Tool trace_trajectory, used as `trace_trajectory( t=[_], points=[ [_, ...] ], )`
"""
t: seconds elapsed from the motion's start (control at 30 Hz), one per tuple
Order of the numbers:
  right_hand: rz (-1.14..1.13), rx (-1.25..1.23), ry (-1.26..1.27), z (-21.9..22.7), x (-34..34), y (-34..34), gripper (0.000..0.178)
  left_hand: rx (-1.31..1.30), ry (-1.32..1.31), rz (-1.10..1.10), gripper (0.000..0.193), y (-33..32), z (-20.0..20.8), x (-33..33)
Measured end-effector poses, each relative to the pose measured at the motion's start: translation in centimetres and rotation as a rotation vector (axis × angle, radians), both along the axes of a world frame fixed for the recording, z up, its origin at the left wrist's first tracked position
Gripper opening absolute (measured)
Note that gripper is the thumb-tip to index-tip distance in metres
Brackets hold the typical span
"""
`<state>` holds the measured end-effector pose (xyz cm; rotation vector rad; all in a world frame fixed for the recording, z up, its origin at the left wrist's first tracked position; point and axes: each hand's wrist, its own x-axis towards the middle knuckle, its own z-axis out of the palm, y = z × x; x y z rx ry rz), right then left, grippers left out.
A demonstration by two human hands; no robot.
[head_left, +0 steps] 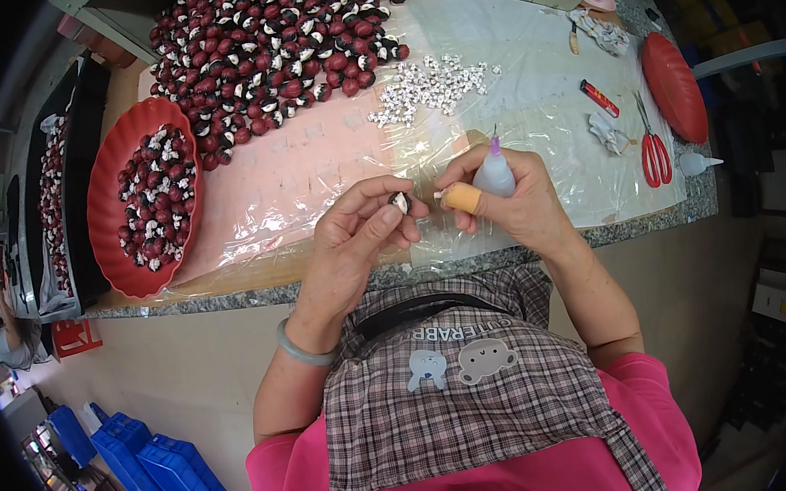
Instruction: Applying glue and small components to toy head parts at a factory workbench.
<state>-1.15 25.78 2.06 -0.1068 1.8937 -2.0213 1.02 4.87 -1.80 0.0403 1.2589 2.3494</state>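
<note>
Left hand (pixel 355 235): centre of the frame, fingers curled, pinching a small dark bead with a white patch (pixel 400 202) between thumb and fingertips; pale green bangle (pixel 301 349) on the wrist.
Right hand (pixel 505 202): just right of centre, closed around a small glue bottle (pixel 493 173) with a purple nozzle pointing up; orange finger cot (pixel 461 198) on one finger, its tip close to the bead.
Bead in hand: held above the near edge of the table, between the two hands.
Table cover: clear plastic sheet (pixel 537 77) over a pinkish board (pixel 286 171), wrinkled, spread across the middle of the frame.
Loose pile: red, dark and white beads (pixel 271 43) heaped at upper centre-left.
Red tray (pixel 102 190): left of the frame, oval, holding more of the same beads.
White bits (pixel 431 85): small scatter, upper centre, right of the big pile.
Right side: red-handled scissors (pixel 653 146), a red oval lid (pixel 674 85), a small red stick (pixel 599 98), crumpled white tissue (pixel 607 129), a second white nozzle bottle (pixel 700 163) lying on its side.
Far left: dark trays (pixel 51 180) with more beads.
Lower frame: checked apron (pixel 460 397) over a pink top (pixel 577 471); blue crates (pixel 151 458) at lower left.
</note>
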Motion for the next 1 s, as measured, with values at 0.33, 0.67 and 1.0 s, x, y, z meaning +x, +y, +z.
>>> trace_trajectory(
  t=[0.33,0.67,1.0],
  points=[
    [0.010,0.103,0.094,-0.3,1.0,-1.4,0.012,-0.163,0.045,0.040,0.029,0.3,-0.4,0.5],
    [0.027,0.374,0.352,-2.0,1.6,-1.1,0.011,-0.208,0.013,0.103,0.026,0.5,-0.7,0.7],
    [-0.068,0.326,0.461,-2.8,2.4,-1.8,0.017,-0.336,0.247,0.186,0.024,1.2,0.1,1.1]
  ],
)
